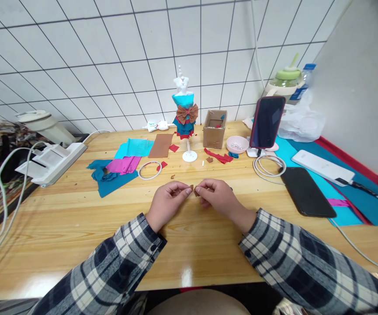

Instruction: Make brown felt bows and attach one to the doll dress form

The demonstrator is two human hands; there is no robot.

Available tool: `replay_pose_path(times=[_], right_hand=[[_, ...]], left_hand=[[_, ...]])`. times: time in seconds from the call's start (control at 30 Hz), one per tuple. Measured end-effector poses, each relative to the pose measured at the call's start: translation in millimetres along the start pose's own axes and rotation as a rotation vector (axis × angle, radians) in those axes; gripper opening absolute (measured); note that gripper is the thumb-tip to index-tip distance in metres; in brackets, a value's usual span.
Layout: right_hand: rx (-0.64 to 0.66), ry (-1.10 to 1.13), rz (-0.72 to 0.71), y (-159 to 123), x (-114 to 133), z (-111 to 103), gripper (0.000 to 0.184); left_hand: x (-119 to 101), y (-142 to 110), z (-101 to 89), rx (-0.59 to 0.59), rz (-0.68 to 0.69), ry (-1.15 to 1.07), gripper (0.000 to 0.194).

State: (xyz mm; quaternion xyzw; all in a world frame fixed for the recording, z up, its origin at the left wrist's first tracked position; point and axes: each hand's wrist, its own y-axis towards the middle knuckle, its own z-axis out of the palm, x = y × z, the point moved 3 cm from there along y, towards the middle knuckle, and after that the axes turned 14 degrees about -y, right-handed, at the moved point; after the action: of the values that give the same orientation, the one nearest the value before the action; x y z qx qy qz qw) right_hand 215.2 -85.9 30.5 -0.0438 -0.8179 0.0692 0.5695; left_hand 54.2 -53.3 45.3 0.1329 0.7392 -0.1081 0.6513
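Note:
Between my fingertips is a small piece of brown crepe paper (196, 192). My left hand (170, 200) pinches its left side, and my right hand (219, 199) pinches the right side; whether it is one piece or two I cannot tell. Both hands are just above the wooden table. Beyond them stands a miniature white dress form (182, 84) wearing a turquoise and teal paper dress (185, 127) with a brown bow (186, 113) at the waist. A flat brown sheet (161, 145) lies to its left, and red scraps (220, 155) lie to the right.
Behind my hands are a white ring (150, 178), a cardboard box (214, 135) and a pink bowl (237, 151) of small beads. Teal paper (115, 186) and magenta paper (125, 165) lie left. A propped phone (267, 122), a black phone (307, 191) and coiled cable (256, 164) occupy the right.

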Motion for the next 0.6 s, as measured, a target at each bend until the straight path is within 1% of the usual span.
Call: replay_pose_path(times=[0.1,0.17,0.33,0.43,0.53,0.6], right_hand=[[0.093,0.241,0.143,-0.6,-1.7,4.2,0.018],[0.131,0.326,0.208,-2.1,-1.5,5.7,0.018],[0.157,0.348,0.226,-4.5,0.6,5.5,0.019],[0.171,0.346,0.263,-4.8,0.4,5.8,0.015],[0.182,0.382,0.317,-4.5,0.4,6.1,0.009],[0.183,0.388,0.333,-3.8,0.5,6.1,0.009]], left_hand=[[-2.8,-0.5,0.0,-0.017,0.085,0.056,0.020],[-4.0,-0.7,-0.5,-0.028,0.124,0.084,0.019],[-6.8,-1.1,-1.1,-0.017,0.186,0.171,0.016],[-8.3,-1.8,-1.0,-0.010,0.232,0.203,0.015],[-8.8,-2.1,-2.2,-0.043,0.261,0.193,0.015],[-8.8,-2.0,-3.0,-0.067,0.263,0.175,0.015]])
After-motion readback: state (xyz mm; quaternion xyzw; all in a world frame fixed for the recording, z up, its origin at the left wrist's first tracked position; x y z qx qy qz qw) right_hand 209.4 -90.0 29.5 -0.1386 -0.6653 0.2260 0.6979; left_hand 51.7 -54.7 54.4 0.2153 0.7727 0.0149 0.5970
